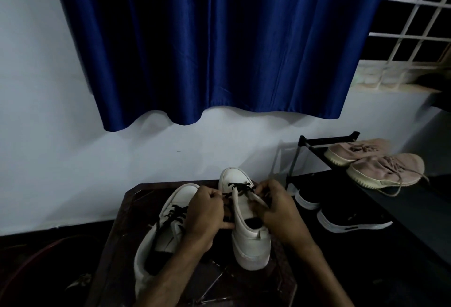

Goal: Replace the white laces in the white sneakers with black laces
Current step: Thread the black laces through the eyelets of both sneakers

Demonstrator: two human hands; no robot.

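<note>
While pinched between left hand (207,214) and right hand (275,206), black lace (240,186) on white sneaker (249,241).

A: Which low white leather sneaker (249,241) stands upright?
B: The right one, toe pointing away; a black flat lace (240,186) crosses its front eyelets only.
A: And the left white sneaker (166,230)?
B: Alongside on the dark bench (114,258), tipped sideways, its own black lace (177,214) crossing several rows.
</note>
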